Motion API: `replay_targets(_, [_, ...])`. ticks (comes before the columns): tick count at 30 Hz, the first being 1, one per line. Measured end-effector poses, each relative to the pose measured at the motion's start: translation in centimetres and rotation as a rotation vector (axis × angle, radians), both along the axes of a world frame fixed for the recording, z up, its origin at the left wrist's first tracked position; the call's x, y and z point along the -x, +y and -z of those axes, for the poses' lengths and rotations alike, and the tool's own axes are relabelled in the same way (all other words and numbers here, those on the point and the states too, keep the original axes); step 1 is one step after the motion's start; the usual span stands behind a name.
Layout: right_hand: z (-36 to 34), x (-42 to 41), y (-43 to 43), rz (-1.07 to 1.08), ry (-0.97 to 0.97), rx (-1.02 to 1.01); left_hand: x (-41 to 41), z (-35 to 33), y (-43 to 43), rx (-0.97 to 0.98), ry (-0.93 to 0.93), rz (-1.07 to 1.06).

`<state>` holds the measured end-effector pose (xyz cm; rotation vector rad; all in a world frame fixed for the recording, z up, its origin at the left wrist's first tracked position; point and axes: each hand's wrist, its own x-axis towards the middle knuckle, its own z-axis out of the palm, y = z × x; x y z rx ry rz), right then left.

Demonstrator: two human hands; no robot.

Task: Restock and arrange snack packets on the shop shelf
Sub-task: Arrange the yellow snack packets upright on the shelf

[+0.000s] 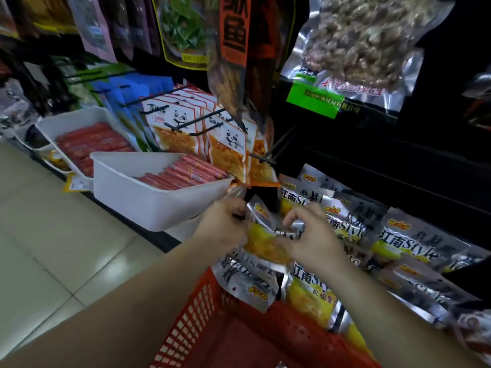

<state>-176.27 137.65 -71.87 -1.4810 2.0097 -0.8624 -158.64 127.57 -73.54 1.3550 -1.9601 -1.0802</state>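
The red basket (191, 322) is closest, low in the middle. It holds silver and yellow spare packets (249, 280), leaning on its far side.

Just above the basket, both hands hold one packet (265, 243) between them. The left hand (223, 229) grips its left edge with curled fingers. The right hand (310, 240) pinches its right side, fingers bent over the silver top. The hands are close together with only the packet in between. The packet is silver with a yellow front and is tilted. It is up in the air, over the basket's far rim and in front of the shelf (156, 239).

To the right of the hands, a row of the same kind of packets (403, 235) lies on the shelf, each one over the next.

To the left of the hands sits a white bin (148, 197), near the left hand. It holds red sausages (186, 173) lying side by side. Behind it is a second white bin (66, 120), also full of red sausage sticks (90, 144).

Past the bins, white panda packets (175, 123) hang on black hooks. Blue packets (127, 86) hang to their left.

Higher up, an orange packet (233, 49) hangs down. Beside it on the right is a big clear bag of nuts (358, 43) with a green label.

The floor (39, 221) on the left has pale tiles.
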Motion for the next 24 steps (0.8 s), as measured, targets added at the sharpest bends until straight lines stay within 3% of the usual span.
replay_targets(9, [4.7, 0.0, 0.3, -0.049, -0.125, -0.309, -0.1, 2.4, -0.1, -0.171, -0.359, 0.096])
replay_targets(15, [4.4, 0.1, -0.2, -0.022, -0.178, -0.414, 0.5, 1.2, -0.8, -0.037, -0.415, 0.160])
replay_targets(17, [4.0, 0.4, -0.1, 0.036, -0.196, -0.334, 1.5, 1.3, -0.8, 0.009, -0.396, 0.186])
replay_targets(21, [4.4, 1.2, -0.5, 0.128, 0.166, -0.078, 2.3, 2.6, -0.5, -0.018, -0.399, 0.206])
replay_targets(24, [4.5, 1.7, -2.1, 0.102, 0.385, -0.140, 1.6, 3.1, -1.1, -0.017, -0.422, 0.203])
